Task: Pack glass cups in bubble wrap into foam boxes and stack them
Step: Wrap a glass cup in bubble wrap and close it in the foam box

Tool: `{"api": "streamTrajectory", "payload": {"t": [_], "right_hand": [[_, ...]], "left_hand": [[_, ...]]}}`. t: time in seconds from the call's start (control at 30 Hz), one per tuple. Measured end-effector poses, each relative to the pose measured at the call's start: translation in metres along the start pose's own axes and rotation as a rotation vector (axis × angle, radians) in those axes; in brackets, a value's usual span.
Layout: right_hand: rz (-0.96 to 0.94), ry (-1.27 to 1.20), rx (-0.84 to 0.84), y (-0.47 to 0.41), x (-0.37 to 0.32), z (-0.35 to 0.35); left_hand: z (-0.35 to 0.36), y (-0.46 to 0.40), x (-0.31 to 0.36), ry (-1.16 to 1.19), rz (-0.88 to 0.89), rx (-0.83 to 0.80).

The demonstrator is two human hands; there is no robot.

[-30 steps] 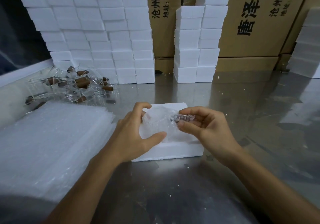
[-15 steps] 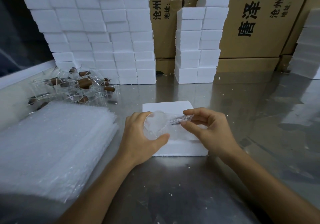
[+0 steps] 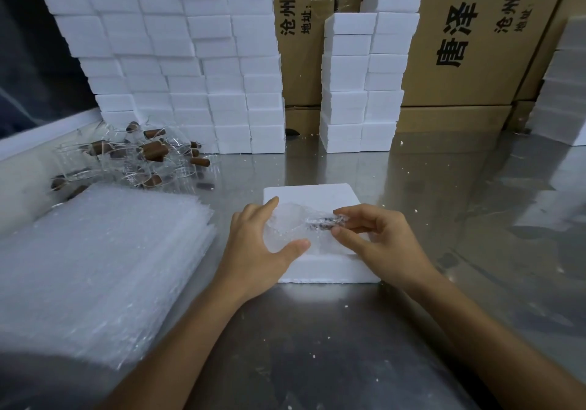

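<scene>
Wrapped cup (image 3: 295,228): a glass cup inside bubble wrap, lying on its side on top of the open foam box (image 3: 317,194), slightly left of the box centre. Its wrapped handle (image 3: 325,221) points right.

Left hand (image 3: 257,244): grip wide, curved round the left side of the wrapped cup body. Thumb lies along the near edge of the bundle, fingers reach over the far side. The palm covers the box's near-left corner.

Right hand (image 3: 377,238): grip narrow, pinching the wrapped handle between thumb and fingertips. The dark handle shows through the wrap.

Foam box sits on the metal worktop (image 3: 317,330), centre of view, flat, near edge facing the person. White crumbs are scattered on the worktop around it.

Near left: thick stack of bubble wrap sheets (image 3: 95,267), lying flat, its right edge just beside the left forearm.

Far left, beyond the sheets: heap of unwrapped glass cups (image 3: 133,159) with brown handles, lying at mixed angles.

Far side: tall wall of stacked foam boxes (image 3: 177,60) at left; a narrower double stack (image 3: 361,92) to its right. Cardboard cartons (image 3: 475,44) with black printed characters stand behind both. More white foam stacks (image 3: 564,92) at the far right edge, blurred.
</scene>
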State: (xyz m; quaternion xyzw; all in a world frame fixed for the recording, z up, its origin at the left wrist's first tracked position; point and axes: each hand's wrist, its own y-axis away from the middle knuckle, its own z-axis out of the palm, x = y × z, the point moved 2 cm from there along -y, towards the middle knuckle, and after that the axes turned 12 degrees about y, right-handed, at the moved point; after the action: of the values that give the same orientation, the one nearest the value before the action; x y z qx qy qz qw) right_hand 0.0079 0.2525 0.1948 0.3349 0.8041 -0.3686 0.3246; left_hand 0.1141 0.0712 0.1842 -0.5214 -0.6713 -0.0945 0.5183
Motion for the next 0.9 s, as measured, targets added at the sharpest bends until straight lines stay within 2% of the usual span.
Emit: {"api": "streamTrajectory", "payload": {"t": [0.17, 0.47, 0.6, 0.9], "right_hand": [[0.013, 0.199, 0.03, 0.002, 0.006, 0.004], [0.017, 0.348, 0.058, 0.002, 0.008, 0.004], [0.084, 0.299, 0.034, 0.001, 0.011, 0.003], [0.077, 0.256, 0.02, 0.0, 0.014, 0.006]], "left_hand": [[-0.002, 0.001, 0.002, -0.041, 0.032, -0.019], [-0.012, -0.002, 0.0, 0.07, 0.003, -0.109], [-0.011, -0.004, 0.0, 0.081, -0.022, -0.104], [-0.013, -0.004, 0.004, 0.102, -0.028, -0.06]]}}
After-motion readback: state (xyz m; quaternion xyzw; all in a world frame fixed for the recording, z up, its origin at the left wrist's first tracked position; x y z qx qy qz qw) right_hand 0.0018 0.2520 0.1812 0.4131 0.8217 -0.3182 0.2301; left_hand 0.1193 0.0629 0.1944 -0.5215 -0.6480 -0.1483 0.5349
